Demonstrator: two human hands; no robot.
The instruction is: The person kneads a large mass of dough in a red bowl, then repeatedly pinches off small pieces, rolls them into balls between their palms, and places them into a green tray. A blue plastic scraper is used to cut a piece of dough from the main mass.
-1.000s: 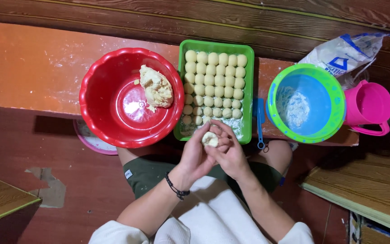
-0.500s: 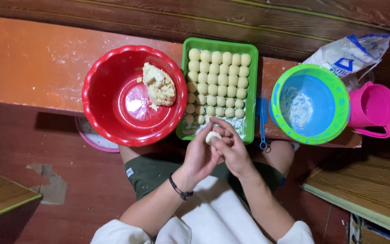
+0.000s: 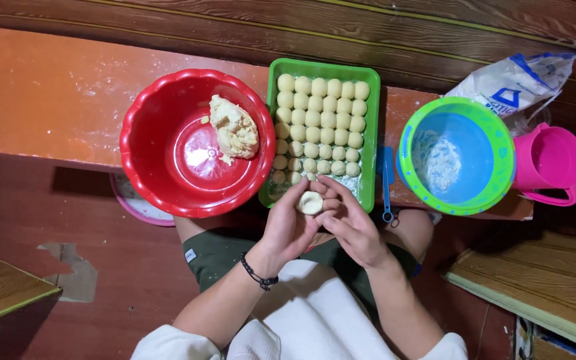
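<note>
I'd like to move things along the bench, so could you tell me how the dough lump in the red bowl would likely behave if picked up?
The dough lump looks ragged and torn, so it is probably soft and would sag or dent. Crumbs beside it in the red bowl suggest bits may break off.

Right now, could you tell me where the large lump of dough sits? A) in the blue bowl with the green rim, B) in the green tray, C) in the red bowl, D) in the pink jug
C: the large lump of dough rests inside the red bowl, left of the green tray, which holds only rows of small dough balls.
</note>
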